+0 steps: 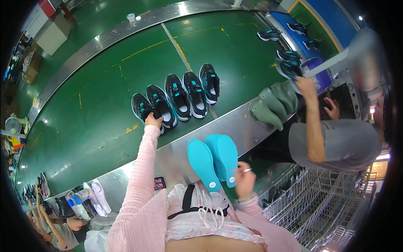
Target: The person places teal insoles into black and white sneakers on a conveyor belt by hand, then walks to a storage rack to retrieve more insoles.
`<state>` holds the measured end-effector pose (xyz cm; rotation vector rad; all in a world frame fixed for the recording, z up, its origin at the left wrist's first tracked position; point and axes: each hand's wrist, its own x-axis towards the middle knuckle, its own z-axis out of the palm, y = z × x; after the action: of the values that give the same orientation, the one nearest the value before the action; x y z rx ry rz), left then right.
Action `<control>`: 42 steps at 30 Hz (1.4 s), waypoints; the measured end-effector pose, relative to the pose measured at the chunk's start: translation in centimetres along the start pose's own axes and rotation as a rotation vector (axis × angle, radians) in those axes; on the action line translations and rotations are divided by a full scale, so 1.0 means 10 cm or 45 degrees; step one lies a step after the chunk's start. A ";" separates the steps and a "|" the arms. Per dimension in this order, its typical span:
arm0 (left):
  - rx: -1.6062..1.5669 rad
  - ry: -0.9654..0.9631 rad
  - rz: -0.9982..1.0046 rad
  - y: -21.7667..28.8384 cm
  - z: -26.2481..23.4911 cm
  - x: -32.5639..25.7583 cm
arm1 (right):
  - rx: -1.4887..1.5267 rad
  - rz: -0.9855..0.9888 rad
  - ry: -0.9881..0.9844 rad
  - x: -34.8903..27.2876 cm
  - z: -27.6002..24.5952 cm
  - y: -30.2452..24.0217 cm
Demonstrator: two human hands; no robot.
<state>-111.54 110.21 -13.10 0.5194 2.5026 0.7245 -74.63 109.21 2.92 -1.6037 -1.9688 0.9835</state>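
Five black athletic shoes with teal details and white soles stand in a row on the green belt. My left hand (pixel 154 121) is closed on the heel of the leftmost shoe (pixel 140 104), close against the second shoe (pixel 158 101). Teal insoles (pixel 200 157) lie in overlapping stacks on the metal edge in front of me, each with a white round mark at the heel. Beside the right stack (pixel 227 153), my right hand (pixel 244 181) pinches a thin white stick-like thing (pixel 247 170); its exact kind is unclear.
Green shoe lasts (pixel 273 105) rest on the metal rail to the right. A co-worker in grey (pixel 336 143) handles a dark shoe (pixel 287 71) there. A wire rack (pixel 306 201) stands at lower right. A phone (pixel 159 183), a bottle (pixel 79 196) and pale soles (pixel 100 197) are at left.
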 end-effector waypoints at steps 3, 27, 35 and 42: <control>-0.047 -0.057 0.087 -0.40 0.09 0.25 | -0.591 -0.203 -0.439 -0.32 0.38 -0.22; -0.058 0.299 0.238 -0.57 -0.57 0.04 | -0.655 -0.887 -0.410 0.01 0.53 -0.77; -0.163 0.179 0.473 -0.88 -0.47 0.14 | -1.352 -1.265 -0.548 0.62 2.03 -1.31; -0.135 -0.155 0.544 -0.80 -0.74 0.12 | -1.188 -1.178 -0.447 0.80 2.90 -1.19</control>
<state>-118.29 101.60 -12.59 1.0436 2.2464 0.9433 -104.94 108.28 -8.43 -0.5774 -3.1904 -0.0837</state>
